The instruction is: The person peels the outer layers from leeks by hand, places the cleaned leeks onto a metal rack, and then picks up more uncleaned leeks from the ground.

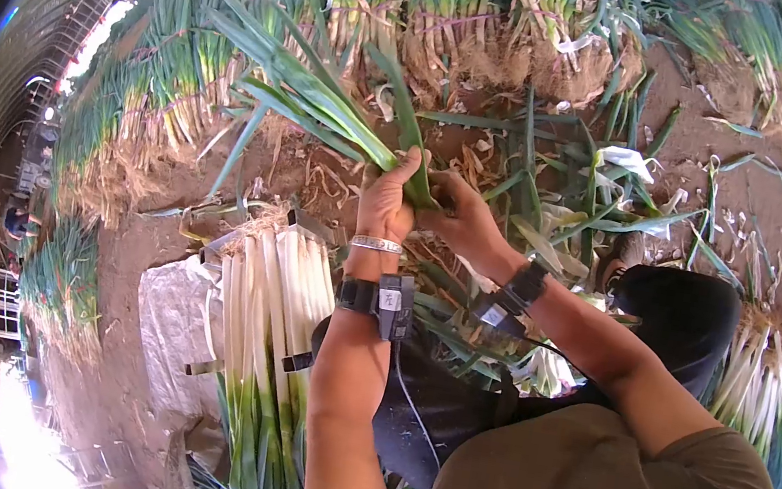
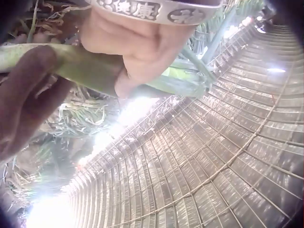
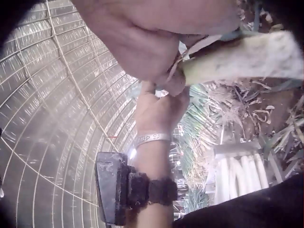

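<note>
My left hand (image 1: 384,201) grips a long green onion (image 1: 326,103) around its stalk, its green leaves fanning toward the upper left. Beside it, my right hand (image 1: 467,224) pinches an outer leaf (image 1: 404,105) that stands apart from the other leaves. In the right wrist view a thin strip of skin (image 3: 202,45) comes from between the fingers, next to the pale stalk (image 3: 247,57). The left wrist view has the stalk (image 2: 90,71) crossing under my left hand (image 2: 137,45), with the right fingers (image 2: 40,61) against it.
White-stalked green onions (image 1: 267,297) lie in a metal-ended holder left of my legs, beside a pale sack (image 1: 173,313). Tied bundles (image 1: 443,30) line the far side. Loose leaves and peelings (image 1: 561,189) litter the soil ahead. More onions (image 1: 761,371) lie at right.
</note>
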{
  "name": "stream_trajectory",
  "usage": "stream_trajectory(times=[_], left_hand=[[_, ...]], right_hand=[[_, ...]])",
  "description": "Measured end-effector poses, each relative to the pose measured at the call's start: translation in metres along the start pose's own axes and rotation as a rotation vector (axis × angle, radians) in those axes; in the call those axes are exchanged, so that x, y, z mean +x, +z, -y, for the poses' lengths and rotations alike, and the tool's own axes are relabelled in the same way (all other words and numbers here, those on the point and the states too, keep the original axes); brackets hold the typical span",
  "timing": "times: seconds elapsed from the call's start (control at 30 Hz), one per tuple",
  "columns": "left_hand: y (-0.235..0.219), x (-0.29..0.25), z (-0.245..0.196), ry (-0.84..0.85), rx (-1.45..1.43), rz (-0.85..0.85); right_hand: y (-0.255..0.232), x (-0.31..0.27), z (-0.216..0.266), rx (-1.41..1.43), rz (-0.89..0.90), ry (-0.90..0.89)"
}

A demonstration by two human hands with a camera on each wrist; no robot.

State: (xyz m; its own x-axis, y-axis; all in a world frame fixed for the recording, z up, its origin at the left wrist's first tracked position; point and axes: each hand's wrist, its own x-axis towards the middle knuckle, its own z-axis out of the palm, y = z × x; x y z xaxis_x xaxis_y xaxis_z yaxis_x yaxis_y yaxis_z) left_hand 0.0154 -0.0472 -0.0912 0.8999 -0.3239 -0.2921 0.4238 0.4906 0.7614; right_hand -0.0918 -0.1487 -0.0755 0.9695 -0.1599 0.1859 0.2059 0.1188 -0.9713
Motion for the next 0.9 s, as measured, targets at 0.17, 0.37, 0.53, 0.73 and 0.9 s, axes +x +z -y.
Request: stream_trajectory(times=[0.17, 0.37, 0.53, 0.73, 0.9], left_hand=[[0.0, -0.005, -0.013, 0.119, 0.061, 0.0], [-0.015, 0.005, -0.028, 0.165, -0.027, 0.086], [0.004, -0.009, -0.036, 0.295, -0.159, 0.067], [0.004, -0.013, -0.05, 0.318, -0.124, 0.125], [-0.005, -0.018, -0.072, 0.364, -0.225, 0.196]], right_hand=[[0.002, 0.018, -0.026, -0.341, -0.127, -0.123], [-0.009, 0.026, -0.024, -0.533, -0.115, -0.243], [-0.01, 0.016, -0.014, -0.26, 0.007, -0.155], [-0.019, -0.001, -0.005, -0.287, 0.087, -0.112], [-0.053, -0.035, -0.015, -0.237, 0.191, -0.118]])
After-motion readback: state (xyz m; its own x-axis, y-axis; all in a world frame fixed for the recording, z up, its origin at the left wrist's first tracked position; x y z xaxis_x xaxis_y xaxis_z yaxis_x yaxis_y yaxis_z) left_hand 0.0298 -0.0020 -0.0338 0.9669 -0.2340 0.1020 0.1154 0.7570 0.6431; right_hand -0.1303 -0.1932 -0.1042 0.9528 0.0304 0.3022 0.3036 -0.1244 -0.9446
